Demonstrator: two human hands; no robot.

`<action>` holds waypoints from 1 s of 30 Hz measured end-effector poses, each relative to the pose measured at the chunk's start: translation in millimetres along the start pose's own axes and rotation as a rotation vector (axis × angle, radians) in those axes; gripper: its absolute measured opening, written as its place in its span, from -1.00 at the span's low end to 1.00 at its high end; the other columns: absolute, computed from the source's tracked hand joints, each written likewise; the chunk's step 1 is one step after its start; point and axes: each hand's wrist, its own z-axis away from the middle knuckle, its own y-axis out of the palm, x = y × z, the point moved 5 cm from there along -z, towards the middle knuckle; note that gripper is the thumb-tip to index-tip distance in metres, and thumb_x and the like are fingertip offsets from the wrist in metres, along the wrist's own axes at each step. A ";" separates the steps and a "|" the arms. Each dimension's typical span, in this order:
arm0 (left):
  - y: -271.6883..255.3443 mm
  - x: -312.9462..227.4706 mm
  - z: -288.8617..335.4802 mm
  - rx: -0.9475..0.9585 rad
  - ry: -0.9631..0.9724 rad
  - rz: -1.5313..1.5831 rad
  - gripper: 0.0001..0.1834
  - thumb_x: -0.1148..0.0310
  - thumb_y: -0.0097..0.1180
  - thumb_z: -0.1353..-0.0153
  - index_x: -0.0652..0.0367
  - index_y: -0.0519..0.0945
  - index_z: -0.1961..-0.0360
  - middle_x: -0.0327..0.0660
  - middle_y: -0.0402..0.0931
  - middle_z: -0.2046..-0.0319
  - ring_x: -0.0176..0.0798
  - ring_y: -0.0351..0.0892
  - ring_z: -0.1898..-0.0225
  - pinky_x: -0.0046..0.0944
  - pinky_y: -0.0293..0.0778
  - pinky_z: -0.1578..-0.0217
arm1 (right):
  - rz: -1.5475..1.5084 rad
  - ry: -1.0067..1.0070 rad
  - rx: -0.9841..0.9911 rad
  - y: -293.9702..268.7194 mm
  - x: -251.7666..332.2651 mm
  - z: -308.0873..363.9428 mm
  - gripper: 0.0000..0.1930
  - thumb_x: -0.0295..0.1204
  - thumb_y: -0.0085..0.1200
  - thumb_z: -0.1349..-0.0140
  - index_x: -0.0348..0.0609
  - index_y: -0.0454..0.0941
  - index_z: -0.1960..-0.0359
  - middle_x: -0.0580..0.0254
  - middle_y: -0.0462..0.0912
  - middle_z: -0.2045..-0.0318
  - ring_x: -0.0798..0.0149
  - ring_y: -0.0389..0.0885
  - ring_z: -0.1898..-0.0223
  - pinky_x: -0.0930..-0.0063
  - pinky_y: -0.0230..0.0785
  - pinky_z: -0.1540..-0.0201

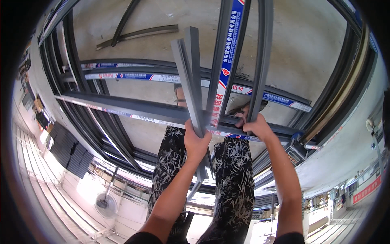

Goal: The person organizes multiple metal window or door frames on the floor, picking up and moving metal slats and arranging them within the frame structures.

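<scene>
My left hand [196, 141] is closed around a light grey aluminium profile [187, 79] that rises away from me, tilted slightly left. Behind it a second grey profile [195, 61] crosses at a slant; whether the same hand holds that one too I cannot tell. To the right, my right hand [256, 127] is curled around the near end of a long dark grey profile [262, 57]. Between the two hands stands a profile with blue and white film [229, 53]. Both hands are above a dark crosswise frame bar [134, 107].
More film-covered crossbars [134, 76] and side bars [77, 61] of the frame surround my legs. A loose grey profile [150, 30] lies on the floor ahead. By the frame's right corner sits a dark box-shaped device [296, 152]. Stacked dark profiles [61, 142] are at the left.
</scene>
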 end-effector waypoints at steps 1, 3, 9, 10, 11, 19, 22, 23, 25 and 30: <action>-6.2 0.0 0.9 -0.047 0.030 -0.020 -0.41 0.37 0.21 0.07 0.29 0.31 -0.02 -0.01 0.52 0.34 -0.09 0.55 0.32 -0.21 0.44 0.21 | 0.040 0.028 -0.019 14.8 3.2 13.6 -0.80 -0.54 0.19 0.15 -0.27 0.42 0.48 0.16 0.57 0.52 0.31 0.59 0.42 0.46 0.41 0.36; -12.2 11.5 1.2 -0.112 0.032 -0.037 -0.38 0.38 0.21 0.10 0.31 0.31 -0.04 0.01 0.51 0.32 -0.04 0.55 0.29 -0.17 0.44 0.19 | 0.176 -0.013 -0.079 39.0 8.2 27.4 -0.82 -0.49 0.21 0.00 -0.27 0.43 0.47 0.25 0.55 0.53 0.41 0.55 0.48 0.51 0.40 0.39; -3.2 5.8 -2.8 -0.133 -0.069 0.046 -0.39 0.29 0.26 0.16 0.32 0.34 0.06 0.01 0.54 0.35 0.06 0.56 0.29 -0.15 0.43 0.18 | 0.027 -0.215 -0.452 26.3 36.4 5.1 -0.82 -0.46 0.21 -0.07 -0.25 0.44 0.42 0.33 0.52 0.61 0.46 0.49 0.60 0.56 0.36 0.53; -4.3 3.3 -4.4 -0.140 -0.043 0.051 -0.39 0.29 0.26 0.16 0.32 0.34 0.06 0.01 0.54 0.35 0.06 0.56 0.29 -0.15 0.43 0.18 | 0.135 -0.202 -0.480 30.7 40.0 -1.4 -0.82 -0.46 0.20 -0.08 -0.25 0.44 0.41 0.34 0.52 0.60 0.46 0.48 0.61 0.57 0.34 0.56; -5.8 4.7 -1.8 -0.128 -0.052 0.030 -0.39 0.28 0.26 0.16 0.32 0.35 0.08 0.02 0.55 0.34 0.08 0.56 0.29 -0.14 0.43 0.18 | 0.057 -0.202 -0.450 45.8 38.0 -0.9 -0.81 -0.43 0.21 -0.10 -0.24 0.45 0.41 0.32 0.53 0.59 0.48 0.45 0.64 0.58 0.30 0.60; -14.6 -11.0 -1.0 -0.080 -0.072 -0.096 -0.46 0.28 0.22 0.16 0.33 0.35 0.16 0.06 0.55 0.42 0.12 0.57 0.33 -0.11 0.44 0.25 | 0.114 -0.195 -0.650 82.3 44.2 -10.9 -0.67 -0.26 0.20 -0.12 -0.33 0.51 0.29 0.06 0.61 0.49 0.18 0.59 0.43 0.37 0.40 0.30; -23.2 -18.5 -6.9 -0.080 -0.038 -0.049 -0.46 0.32 0.19 0.14 0.36 0.34 0.12 0.04 0.54 0.44 0.08 0.57 0.37 -0.13 0.44 0.26 | 0.210 -0.298 -0.749 92.3 55.7 -4.2 -0.68 -0.25 0.18 -0.13 -0.31 0.52 0.29 -0.04 0.62 0.45 0.06 0.62 0.39 0.35 0.41 0.29; -27.7 -20.0 -10.0 -0.091 -0.058 -0.026 -0.45 0.33 0.19 0.13 0.37 0.33 0.10 0.03 0.53 0.44 0.07 0.57 0.37 -0.13 0.43 0.25 | 0.228 -0.287 -0.768 94.3 57.1 -4.4 -0.66 -0.21 0.16 -0.14 -0.30 0.52 0.28 -0.06 0.62 0.44 0.00 0.62 0.37 0.31 0.41 0.28; -32.6 -14.1 -15.3 -0.102 -0.069 -0.041 -0.44 0.36 0.16 0.11 0.38 0.31 0.07 0.03 0.53 0.42 0.03 0.55 0.36 -0.13 0.42 0.22 | 0.247 -0.261 -0.782 94.3 59.5 -2.0 -0.63 -0.18 0.15 -0.15 -0.30 0.52 0.27 -0.06 0.62 0.43 -0.01 0.62 0.37 0.30 0.41 0.27; -34.1 -12.1 -20.9 -0.098 -0.082 -0.028 -0.43 0.36 0.17 0.11 0.38 0.30 0.05 0.06 0.51 0.39 0.01 0.54 0.34 -0.15 0.41 0.20 | 0.296 -0.234 -0.830 94.0 62.1 4.0 -0.63 -0.21 0.19 -0.14 -0.31 0.52 0.21 0.06 0.62 0.44 0.23 0.57 0.41 0.41 0.39 0.25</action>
